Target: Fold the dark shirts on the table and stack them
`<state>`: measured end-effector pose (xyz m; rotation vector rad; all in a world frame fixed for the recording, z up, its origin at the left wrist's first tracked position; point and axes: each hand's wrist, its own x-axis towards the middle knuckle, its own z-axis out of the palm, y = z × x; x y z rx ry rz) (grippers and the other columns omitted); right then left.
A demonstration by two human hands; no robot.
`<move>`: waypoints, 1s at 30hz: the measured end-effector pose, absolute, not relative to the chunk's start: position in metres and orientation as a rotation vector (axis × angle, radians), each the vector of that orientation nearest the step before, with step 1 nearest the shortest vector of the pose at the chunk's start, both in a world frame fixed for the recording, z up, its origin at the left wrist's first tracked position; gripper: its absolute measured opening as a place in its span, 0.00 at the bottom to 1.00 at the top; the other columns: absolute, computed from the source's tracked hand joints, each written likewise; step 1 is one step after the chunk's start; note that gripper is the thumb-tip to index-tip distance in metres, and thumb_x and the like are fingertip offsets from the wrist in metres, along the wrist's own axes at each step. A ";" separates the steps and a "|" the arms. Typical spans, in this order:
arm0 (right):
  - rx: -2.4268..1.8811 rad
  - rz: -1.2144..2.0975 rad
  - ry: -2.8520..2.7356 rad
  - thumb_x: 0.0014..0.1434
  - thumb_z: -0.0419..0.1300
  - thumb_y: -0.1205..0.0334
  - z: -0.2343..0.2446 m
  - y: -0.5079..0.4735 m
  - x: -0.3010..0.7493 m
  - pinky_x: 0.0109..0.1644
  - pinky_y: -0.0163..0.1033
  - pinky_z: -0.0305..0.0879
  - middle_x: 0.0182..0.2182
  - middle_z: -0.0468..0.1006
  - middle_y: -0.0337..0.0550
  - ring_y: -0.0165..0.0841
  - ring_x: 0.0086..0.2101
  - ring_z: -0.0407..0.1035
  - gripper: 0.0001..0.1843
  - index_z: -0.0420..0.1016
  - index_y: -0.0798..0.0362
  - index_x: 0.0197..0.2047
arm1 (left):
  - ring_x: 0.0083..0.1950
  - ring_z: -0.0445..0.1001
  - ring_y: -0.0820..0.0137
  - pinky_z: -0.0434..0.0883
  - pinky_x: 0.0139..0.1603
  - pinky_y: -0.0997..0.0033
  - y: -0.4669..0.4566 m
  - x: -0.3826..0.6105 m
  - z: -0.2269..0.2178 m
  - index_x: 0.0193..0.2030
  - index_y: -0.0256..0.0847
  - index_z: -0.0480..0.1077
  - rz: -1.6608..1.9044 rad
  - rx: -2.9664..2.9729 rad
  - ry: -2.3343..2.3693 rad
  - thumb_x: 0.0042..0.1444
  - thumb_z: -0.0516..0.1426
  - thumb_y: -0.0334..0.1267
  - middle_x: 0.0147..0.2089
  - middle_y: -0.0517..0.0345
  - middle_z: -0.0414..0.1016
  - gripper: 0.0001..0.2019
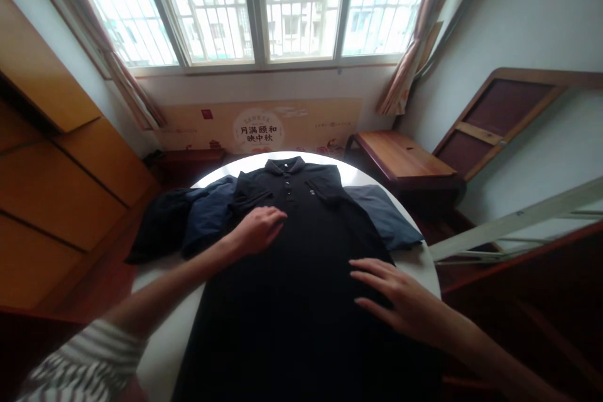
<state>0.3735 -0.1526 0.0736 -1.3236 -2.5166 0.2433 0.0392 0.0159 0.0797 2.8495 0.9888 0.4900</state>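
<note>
A black polo shirt [296,245] lies front up on a round white table [162,352], its collar at the far end. Both short sleeves are turned in over the chest, and a small light logo shows on one side. My left hand [260,229] is over the shirt's left chest, just below the sleeve; its fingers are curled together, with nothing visible in them. Over the right side of the shirt, my right hand [393,295] has its fingers spread and holds nothing. The near part of the shirt is too dark to make out.
Dark blue cloth [207,217] and black cloth [162,220] lie at the table's left edge. Grey-blue garment [384,217] lies at the right edge, partly under the shirt. A wooden side table [405,154] stands behind right, wooden cabinets [51,220] at left.
</note>
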 end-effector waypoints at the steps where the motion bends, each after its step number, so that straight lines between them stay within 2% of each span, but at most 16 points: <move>1: -1.362 0.228 -2.510 0.63 0.60 0.50 0.064 -0.176 0.381 0.61 0.51 0.69 0.61 0.71 0.48 0.45 0.60 0.66 0.25 0.73 0.48 0.61 | 0.52 0.75 0.63 0.70 0.57 0.61 -0.021 0.028 0.080 0.55 0.41 0.71 0.446 2.853 0.873 0.67 0.51 0.38 0.52 0.49 0.76 0.14; 4: -1.430 0.193 -2.490 0.57 0.65 0.44 0.033 -0.232 0.401 0.61 0.56 0.67 0.66 0.65 0.47 0.51 0.63 0.60 0.39 0.63 0.44 0.68 | 0.56 0.74 0.63 0.71 0.59 0.62 -0.123 -0.009 0.074 0.59 0.44 0.69 0.304 2.793 0.714 0.65 0.55 0.43 0.56 0.49 0.75 0.17; 6: -1.440 0.155 -2.494 0.54 0.67 0.44 0.017 -0.259 0.410 0.62 0.58 0.65 0.67 0.62 0.46 0.54 0.65 0.56 0.46 0.56 0.42 0.72 | 0.63 0.70 0.57 0.68 0.64 0.55 -0.172 -0.033 0.066 0.66 0.46 0.64 0.217 2.775 0.649 0.58 0.62 0.51 0.62 0.47 0.71 0.30; 7: -1.441 0.115 -2.497 0.54 0.67 0.46 0.011 -0.269 0.413 0.63 0.58 0.64 0.67 0.61 0.46 0.54 0.65 0.56 0.47 0.54 0.42 0.72 | 0.65 0.67 0.55 0.66 0.66 0.52 -0.190 -0.044 0.061 0.68 0.47 0.61 0.182 2.785 0.616 0.56 0.64 0.52 0.64 0.48 0.69 0.35; 10: -1.404 -0.066 -2.491 0.59 0.59 0.61 0.002 -0.286 0.419 0.63 0.54 0.65 0.67 0.61 0.42 0.49 0.65 0.57 0.41 0.51 0.42 0.73 | 0.68 0.64 0.55 0.65 0.66 0.49 -0.223 -0.073 0.048 0.71 0.50 0.56 0.114 2.850 0.665 0.55 0.65 0.42 0.68 0.51 0.65 0.39; 13: -1.324 -0.173 -2.460 0.58 0.48 0.76 -0.002 -0.292 0.427 0.60 0.43 0.69 0.67 0.62 0.39 0.40 0.63 0.62 0.42 0.51 0.43 0.73 | 0.66 0.67 0.58 0.70 0.63 0.58 -0.237 -0.095 0.045 0.71 0.52 0.57 0.058 2.878 0.842 0.54 0.61 0.29 0.69 0.53 0.63 0.38; 15: -1.300 -0.186 -2.434 0.57 0.46 0.79 -0.003 -0.293 0.433 0.59 0.38 0.71 0.66 0.64 0.40 0.37 0.61 0.65 0.43 0.51 0.44 0.73 | 0.64 0.70 0.59 0.74 0.60 0.64 -0.243 -0.107 0.048 0.69 0.54 0.61 0.049 2.865 0.897 0.50 0.58 0.24 0.69 0.55 0.64 0.39; 19: -1.284 -0.210 -2.377 0.58 0.46 0.77 -0.008 -0.292 0.442 0.59 0.38 0.71 0.64 0.68 0.41 0.36 0.57 0.70 0.40 0.54 0.45 0.72 | 0.58 0.76 0.62 0.76 0.56 0.70 -0.247 -0.120 0.060 0.66 0.54 0.66 0.055 2.784 0.982 0.47 0.52 0.21 0.65 0.57 0.68 0.39; 23: -1.284 -0.306 -2.350 0.61 0.52 0.72 -0.006 -0.285 0.442 0.60 0.41 0.70 0.62 0.71 0.42 0.39 0.55 0.72 0.34 0.61 0.45 0.70 | 0.52 0.79 0.65 0.78 0.53 0.70 -0.243 -0.126 0.064 0.64 0.52 0.69 0.164 2.771 1.018 0.48 0.51 0.20 0.57 0.57 0.78 0.37; 25: -1.338 -0.332 -2.347 0.60 0.55 0.67 -0.004 -0.282 0.435 0.59 0.46 0.70 0.64 0.68 0.43 0.43 0.58 0.68 0.34 0.62 0.44 0.69 | 0.50 0.80 0.65 0.78 0.51 0.70 -0.241 -0.129 0.063 0.62 0.49 0.70 0.226 2.783 1.046 0.50 0.51 0.21 0.54 0.56 0.80 0.33; 28: -1.423 -0.304 -2.416 0.58 0.59 0.59 -0.007 -0.280 0.422 0.58 0.54 0.70 0.68 0.60 0.45 0.52 0.65 0.57 0.38 0.58 0.45 0.71 | 0.49 0.81 0.66 0.79 0.50 0.70 -0.244 -0.135 0.063 0.61 0.48 0.70 0.331 2.789 1.055 0.54 0.50 0.22 0.52 0.57 0.80 0.30; 30: -1.430 -0.316 -2.424 0.58 0.56 0.61 -0.014 -0.281 0.415 0.58 0.55 0.70 0.69 0.58 0.44 0.53 0.67 0.51 0.40 0.53 0.46 0.73 | 0.50 0.81 0.66 0.79 0.50 0.71 -0.248 -0.140 0.063 0.62 0.49 0.69 0.373 2.791 1.042 0.55 0.50 0.23 0.53 0.57 0.80 0.29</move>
